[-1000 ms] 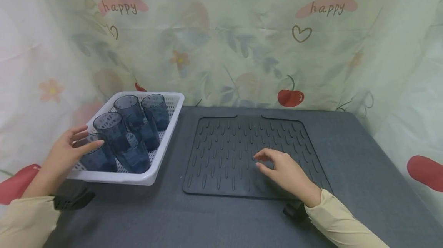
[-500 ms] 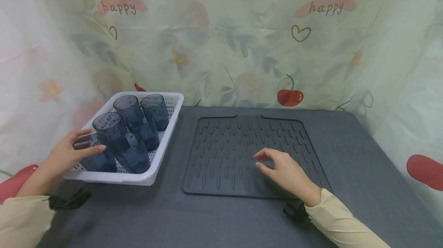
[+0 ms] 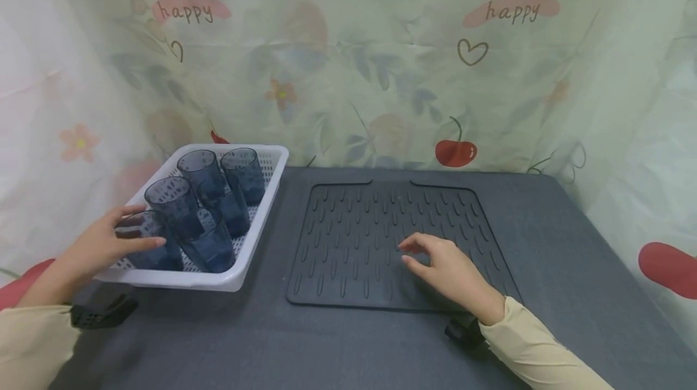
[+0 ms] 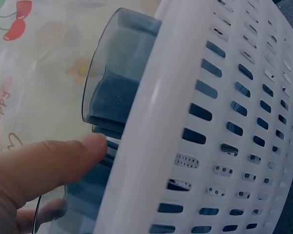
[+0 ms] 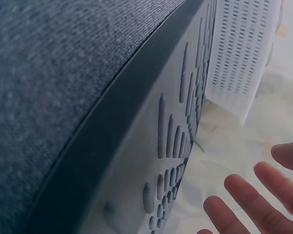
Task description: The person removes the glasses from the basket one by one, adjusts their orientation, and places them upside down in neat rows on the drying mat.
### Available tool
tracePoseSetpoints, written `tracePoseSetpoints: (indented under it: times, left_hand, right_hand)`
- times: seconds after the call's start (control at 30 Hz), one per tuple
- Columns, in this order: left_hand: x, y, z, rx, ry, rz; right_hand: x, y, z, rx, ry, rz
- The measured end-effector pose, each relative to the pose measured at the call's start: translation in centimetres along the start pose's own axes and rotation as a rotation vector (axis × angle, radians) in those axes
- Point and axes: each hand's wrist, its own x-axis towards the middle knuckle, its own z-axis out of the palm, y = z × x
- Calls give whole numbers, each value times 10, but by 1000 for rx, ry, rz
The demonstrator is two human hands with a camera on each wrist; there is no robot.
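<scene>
Several blue-tinted drinking glasses stand in a white perforated plastic basket (image 3: 261, 221) at the left of the head view. My left hand (image 3: 103, 243) holds the front-left glass (image 3: 158, 257) near its top, thumb across the near side and fingers at the far side. In the left wrist view the thumb (image 4: 53, 163) lies by that glass, just above the basket rim, and one fingertip shows behind its wall. Another glass (image 4: 122, 73) rises beside the thumb. My right hand (image 3: 452, 269) hovers over a black ridged drying mat (image 3: 348, 269), fingers loosely bent, nothing in them.
Dark grey cloth covers the table (image 3: 261, 341), with its right edge slanting at the far right. A printed curtain (image 3: 348, 75) hangs behind and along both sides. The basket stands left of the mat with a narrow strip of table between.
My left hand has lowered slightly around the front-left glass, its thumb dropping from rim height to below the rim. The glasses, basket and right hand stay in place.
</scene>
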Motion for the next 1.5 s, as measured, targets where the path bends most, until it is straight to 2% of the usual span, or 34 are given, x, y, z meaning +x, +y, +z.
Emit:
tracePoseSetpoints:
  times: [0.2, 0.7, 0.77, 1.0, 1.23, 1.33, 1.5]
  left_hand:
    - [1, 0, -1, 50, -23, -7]
    - [1, 11, -5, 162, 29, -47]
    - [0, 11, -5, 169, 46, -41]
    - [-6, 17, -9, 189, 114, -96]
    - [-12, 21, -14, 224, 197, -97]
    - [-18, 27, -16, 198, 223, -105]
    - [-25, 37, -22, 211, 271, -144]
  right_hand:
    - [-1, 1, 0, 2, -2, 10]
    - [-2, 1, -2, -2, 3, 5]
    - [-1, 1, -2, -2, 2, 4]
    - [-1, 3, -3, 10, -5, -7]
    - [-1, 2, -3, 15, -15, 8]
    - [-1, 2, -2, 13, -18, 11]
    - [0, 2, -2, 12, -22, 9]
